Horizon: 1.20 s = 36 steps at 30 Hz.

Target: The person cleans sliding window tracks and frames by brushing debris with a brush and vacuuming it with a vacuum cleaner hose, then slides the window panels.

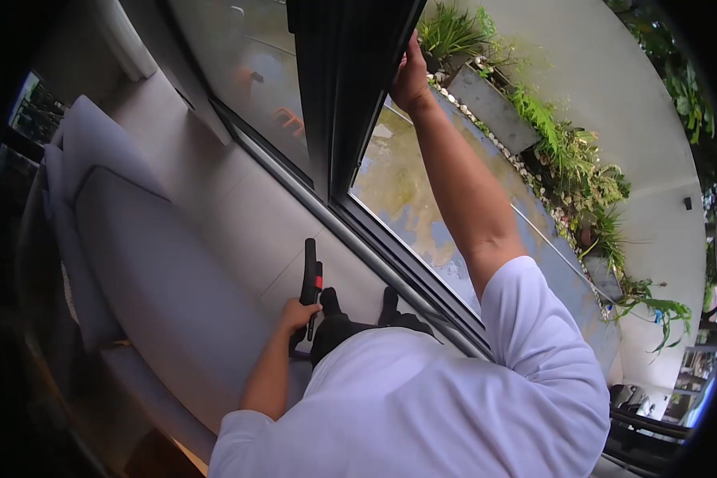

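Observation:
Down by my legs, my left hand is closed around a long black tool with a red part; its exact kind I cannot make out. The tool points up and away from me, above the pale floor. My right arm reaches far out through the opening, and my right hand grips the outer edge of a black-framed sliding glass door. Some of its fingers are hidden behind the frame. Below the door runs a metal floor track.
A grey sofa stands close on my left. Past the door lies a wet, patchy patio floor with planters, pebbles and green plants along a pale wall. Orange objects show through the glass.

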### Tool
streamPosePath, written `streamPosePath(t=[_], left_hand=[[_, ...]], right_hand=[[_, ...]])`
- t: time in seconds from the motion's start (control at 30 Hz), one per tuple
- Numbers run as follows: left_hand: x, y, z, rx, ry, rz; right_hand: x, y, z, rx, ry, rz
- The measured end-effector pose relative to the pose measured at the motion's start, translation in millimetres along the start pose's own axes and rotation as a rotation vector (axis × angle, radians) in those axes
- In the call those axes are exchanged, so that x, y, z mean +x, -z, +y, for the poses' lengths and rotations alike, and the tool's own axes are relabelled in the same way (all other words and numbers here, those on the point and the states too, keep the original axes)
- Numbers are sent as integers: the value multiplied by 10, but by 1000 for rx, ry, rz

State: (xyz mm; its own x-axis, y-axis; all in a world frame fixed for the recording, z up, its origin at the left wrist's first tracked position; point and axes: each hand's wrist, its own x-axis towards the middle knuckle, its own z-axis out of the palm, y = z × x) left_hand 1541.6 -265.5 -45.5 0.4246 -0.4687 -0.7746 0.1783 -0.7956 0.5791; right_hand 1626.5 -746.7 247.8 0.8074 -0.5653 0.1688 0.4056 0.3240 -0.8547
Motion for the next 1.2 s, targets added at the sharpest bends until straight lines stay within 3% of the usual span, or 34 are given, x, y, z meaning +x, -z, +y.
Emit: streamPosePath(t=[0.23,0.3,0.33,0.37,0.43,0.47,0.63,0.7,0.8,0.9,0.97,1.07,1.2], left_hand=[[-29,-12,-131,17,3,-1],[-13,-132,-145,12,46,4],[13,-174,-197,15,37,-9],[50,-226,-244,20,27,-19],[-2,-327,-220,-6,57,-22],[-37,-363,-211,-5,46,-13],[-219,-523,-206,10,30,18],[-231,-563,-247,17,26,18],[-342,-583,-176,-9,44,72],[-318,-599,-192,-32,20,77],[-252,-617,-244,7,31,74],[-106,-613,-279,39,47,81],[42,-638,-265,42,12,52]], right_hand=[[405,548,110,259,-154,-119],[482,577,110,-114,60,-130],[556,596,50,205,-153,-248],[477,357,-2,207,-177,-257],[98,-179,-112,117,-106,-117],[188,-63,-50,-65,-7,-183],[160,184,-111,61,-125,-242],[-37,183,-196,37,5,-300],[-381,489,-342,42,25,-278],[-635,1485,-436,75,21,-261],[-1197,1553,-726,447,-184,-442],[-1962,2135,-883,227,-48,-277],[-3421,2287,-1259,-40,380,-10]])
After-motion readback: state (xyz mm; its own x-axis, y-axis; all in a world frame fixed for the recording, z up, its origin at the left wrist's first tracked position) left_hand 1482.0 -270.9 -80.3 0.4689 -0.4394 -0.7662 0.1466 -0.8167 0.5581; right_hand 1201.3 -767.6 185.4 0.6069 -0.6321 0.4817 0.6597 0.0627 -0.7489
